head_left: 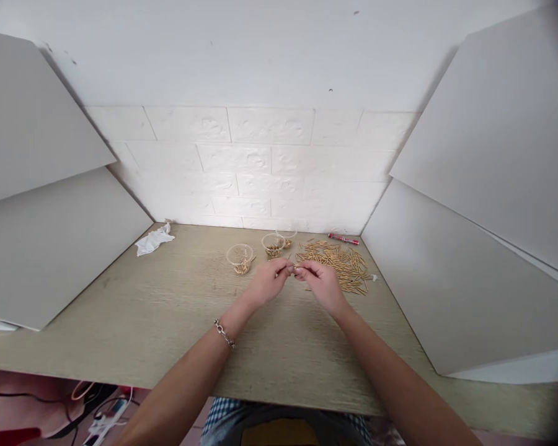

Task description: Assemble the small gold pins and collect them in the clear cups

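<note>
Pale wood-grain table (158,316), matte and faintly streaked, boxed in by smooth grey panels left and right and a white embossed brick-pattern wall behind. Slender brass-coloured pins (335,260), thin and straight like short needles, spread in a loose heap on the table's far right, just beyond the right hand. Red marker pen (343,239) lying flat beside the wall past the heap. Crumpled white cloth (154,240) at the far left corner.

Both forearms stretched forward from the near edge, converging at the table's middle. Left hand (270,280) with fingers curled and tips pinched together, metal chain bracelet (224,334) at the wrist. Right hand (320,282) likewise curled, knuckles up, fingertips meeting those of the left. Pinched between the two sets of fingertips, a small brass pin (294,269), held just above the table surface; too small to tell which hand bears most of it or how it is turned.

Three clear plastic cups, round and thin-walled, standing upright behind the hands: nearest cup (240,257) with a small cluster of brass pieces at the bottom, middle cup (273,244) also holding brass pieces, third cup (288,236) partly hidden behind it, contents hard to make out.
</note>
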`<state>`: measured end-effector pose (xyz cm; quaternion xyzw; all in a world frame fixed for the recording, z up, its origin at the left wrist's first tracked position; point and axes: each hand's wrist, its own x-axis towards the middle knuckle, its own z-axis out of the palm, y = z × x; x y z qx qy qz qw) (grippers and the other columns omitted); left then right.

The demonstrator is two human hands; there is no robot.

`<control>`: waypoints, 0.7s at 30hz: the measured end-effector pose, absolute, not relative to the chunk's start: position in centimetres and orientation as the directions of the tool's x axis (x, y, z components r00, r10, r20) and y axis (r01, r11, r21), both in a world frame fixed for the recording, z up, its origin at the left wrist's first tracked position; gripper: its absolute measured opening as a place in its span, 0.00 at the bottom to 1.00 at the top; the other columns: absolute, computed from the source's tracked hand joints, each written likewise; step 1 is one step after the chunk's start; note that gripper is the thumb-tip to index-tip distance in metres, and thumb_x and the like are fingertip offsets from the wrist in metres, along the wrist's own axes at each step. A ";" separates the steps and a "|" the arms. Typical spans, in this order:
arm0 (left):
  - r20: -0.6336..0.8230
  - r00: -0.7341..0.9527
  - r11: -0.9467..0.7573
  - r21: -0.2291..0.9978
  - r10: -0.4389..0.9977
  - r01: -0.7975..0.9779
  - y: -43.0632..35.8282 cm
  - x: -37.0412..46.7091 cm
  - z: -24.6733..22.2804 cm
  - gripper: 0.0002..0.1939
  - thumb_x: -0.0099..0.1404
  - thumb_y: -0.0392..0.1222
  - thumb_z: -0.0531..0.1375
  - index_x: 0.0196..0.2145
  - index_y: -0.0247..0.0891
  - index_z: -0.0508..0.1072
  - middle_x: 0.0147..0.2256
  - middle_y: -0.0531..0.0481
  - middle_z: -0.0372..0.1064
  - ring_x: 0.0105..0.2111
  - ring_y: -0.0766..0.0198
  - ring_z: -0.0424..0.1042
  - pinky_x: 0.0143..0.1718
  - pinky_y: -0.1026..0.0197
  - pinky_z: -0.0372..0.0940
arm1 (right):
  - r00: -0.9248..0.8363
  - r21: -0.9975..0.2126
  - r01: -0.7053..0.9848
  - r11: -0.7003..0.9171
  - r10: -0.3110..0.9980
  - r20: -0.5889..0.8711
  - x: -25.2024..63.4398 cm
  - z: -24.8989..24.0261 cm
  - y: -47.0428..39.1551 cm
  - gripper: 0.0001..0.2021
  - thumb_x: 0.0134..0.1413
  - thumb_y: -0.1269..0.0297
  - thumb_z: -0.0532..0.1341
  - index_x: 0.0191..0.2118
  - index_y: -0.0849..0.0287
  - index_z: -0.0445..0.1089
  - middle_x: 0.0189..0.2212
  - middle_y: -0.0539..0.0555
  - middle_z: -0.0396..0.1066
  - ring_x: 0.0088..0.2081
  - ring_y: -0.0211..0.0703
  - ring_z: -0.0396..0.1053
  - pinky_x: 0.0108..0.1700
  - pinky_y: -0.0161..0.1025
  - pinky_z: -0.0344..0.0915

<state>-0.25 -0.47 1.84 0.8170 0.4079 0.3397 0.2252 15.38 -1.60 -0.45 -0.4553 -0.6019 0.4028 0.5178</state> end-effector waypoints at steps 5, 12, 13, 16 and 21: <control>0.343 0.437 -0.543 0.668 0.832 0.509 -0.5 -0.3 2.0 0.11 0.64 0.38 0.50 0.30 0.36 0.70 0.29 0.51 0.69 0.31 0.66 0.66 0.34 0.65 0.59 | -0.060 -0.948 0.157 0.275 0.961 0.269 15.4 -0.5 -1.7 0.11 0.47 0.59 0.58 0.33 0.60 0.71 0.28 0.53 0.73 0.30 0.41 0.70 0.35 0.40 0.68; 0.337 0.438 -0.541 0.658 0.834 0.524 -0.5 -0.3 2.1 0.11 0.64 0.38 0.50 0.31 0.36 0.71 0.30 0.50 0.70 0.32 0.65 0.66 0.35 0.65 0.60 | -0.041 -0.933 0.207 0.294 0.956 0.292 15.3 -0.1 -1.9 0.10 0.48 0.61 0.57 0.33 0.60 0.71 0.28 0.53 0.73 0.30 0.41 0.70 0.35 0.40 0.68; 0.344 0.440 -0.549 0.650 0.829 0.525 -0.5 -0.4 2.1 0.11 0.64 0.38 0.50 0.32 0.36 0.71 0.30 0.50 0.70 0.32 0.65 0.66 0.35 0.65 0.60 | -0.039 -0.934 0.212 0.288 0.957 0.287 15.3 -0.1 -1.9 0.10 0.48 0.61 0.57 0.33 0.60 0.71 0.28 0.53 0.73 0.30 0.41 0.70 0.35 0.39 0.68; 0.383 0.459 -0.593 0.609 0.801 0.527 -0.5 -0.4 1.9 0.11 0.65 0.38 0.49 0.32 0.36 0.70 0.31 0.50 0.70 0.33 0.65 0.67 0.36 0.65 0.59 | -0.042 -0.929 0.244 0.277 0.961 0.275 15.3 -0.1 -1.9 0.10 0.48 0.61 0.57 0.33 0.60 0.71 0.28 0.53 0.73 0.30 0.41 0.70 0.35 0.39 0.67; 0.435 0.491 -0.656 0.489 0.754 0.575 -0.5 -0.4 1.6 0.10 0.65 0.35 0.48 0.32 0.35 0.69 0.30 0.49 0.68 0.32 0.65 0.66 0.36 0.64 0.60 | -0.069 -0.882 0.343 0.322 0.946 0.318 15.5 0.0 -1.9 0.09 0.50 0.62 0.56 0.32 0.59 0.71 0.26 0.52 0.72 0.29 0.40 0.69 0.34 0.37 0.65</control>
